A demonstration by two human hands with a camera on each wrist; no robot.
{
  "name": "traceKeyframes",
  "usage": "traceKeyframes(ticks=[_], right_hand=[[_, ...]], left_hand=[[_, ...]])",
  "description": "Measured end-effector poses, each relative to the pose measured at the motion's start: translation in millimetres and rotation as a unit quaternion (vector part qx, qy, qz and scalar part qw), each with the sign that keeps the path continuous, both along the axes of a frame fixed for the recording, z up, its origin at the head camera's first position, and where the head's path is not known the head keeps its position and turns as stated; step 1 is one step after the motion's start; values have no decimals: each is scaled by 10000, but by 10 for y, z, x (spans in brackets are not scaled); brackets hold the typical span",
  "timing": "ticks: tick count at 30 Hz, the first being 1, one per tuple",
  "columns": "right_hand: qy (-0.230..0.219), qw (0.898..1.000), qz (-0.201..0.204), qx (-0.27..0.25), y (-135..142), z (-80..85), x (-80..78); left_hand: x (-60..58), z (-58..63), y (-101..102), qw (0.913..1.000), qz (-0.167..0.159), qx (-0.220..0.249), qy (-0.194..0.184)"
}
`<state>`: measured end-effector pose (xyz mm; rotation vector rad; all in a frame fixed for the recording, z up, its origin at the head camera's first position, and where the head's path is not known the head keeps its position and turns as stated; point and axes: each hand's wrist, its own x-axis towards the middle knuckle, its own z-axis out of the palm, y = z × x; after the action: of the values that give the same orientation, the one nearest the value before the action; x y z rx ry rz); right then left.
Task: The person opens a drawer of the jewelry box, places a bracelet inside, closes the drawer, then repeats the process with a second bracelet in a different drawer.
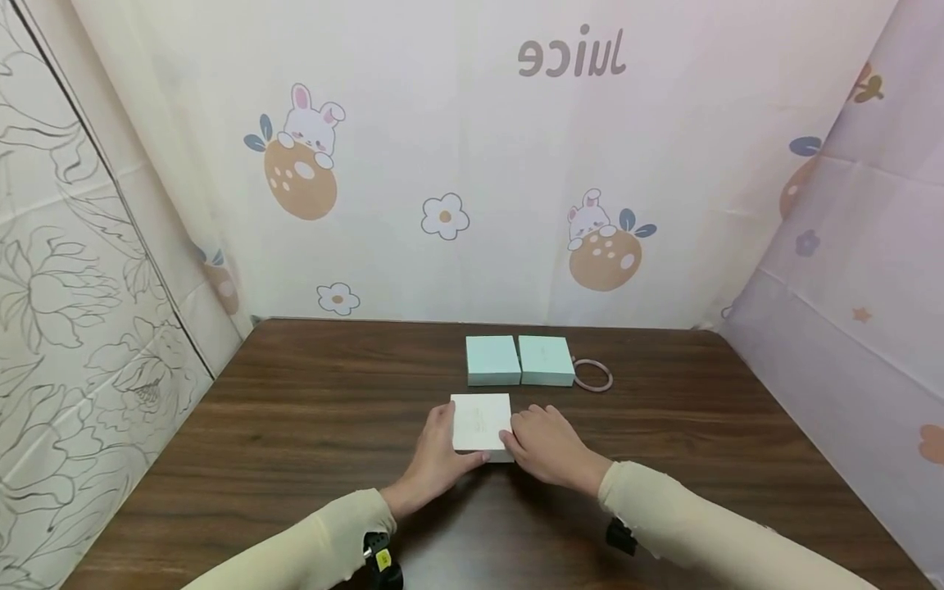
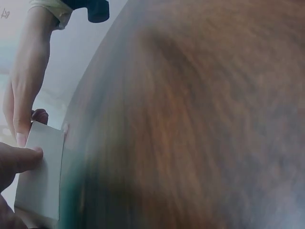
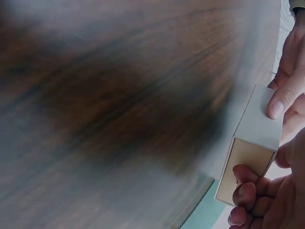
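A small white box [image 1: 481, 422] is held between both hands in front of me, low over the brown table. My left hand [image 1: 435, 459] grips it from the left, with the fingers along the far left side and the thumb across the front face. At the right end, my right hand [image 1: 547, 447] has its fingers bent and its thumb at the box's edge. The right wrist view shows the box's cream end panel [image 3: 250, 156] framed by white walls, with right fingertips [image 3: 245, 191] against it. Faint print marks the lid.
Two mint-green boxes, one on the left [image 1: 492, 359] and one on the right [image 1: 546, 359], sit side by side behind the white box. A pinkish ring [image 1: 610, 380] lies at their right. Printed curtains [image 1: 457, 123] hang behind the dark wood table [image 1: 310, 410].
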<state>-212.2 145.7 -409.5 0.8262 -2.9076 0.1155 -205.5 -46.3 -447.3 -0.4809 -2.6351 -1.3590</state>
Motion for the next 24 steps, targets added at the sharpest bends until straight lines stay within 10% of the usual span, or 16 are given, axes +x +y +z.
traceKeyframes(ticks=[24], right_hand=[[-301, 9984, 142, -457, 213, -196, 54]], left_hand=[[144, -120, 95, 9996, -185, -49, -231]])
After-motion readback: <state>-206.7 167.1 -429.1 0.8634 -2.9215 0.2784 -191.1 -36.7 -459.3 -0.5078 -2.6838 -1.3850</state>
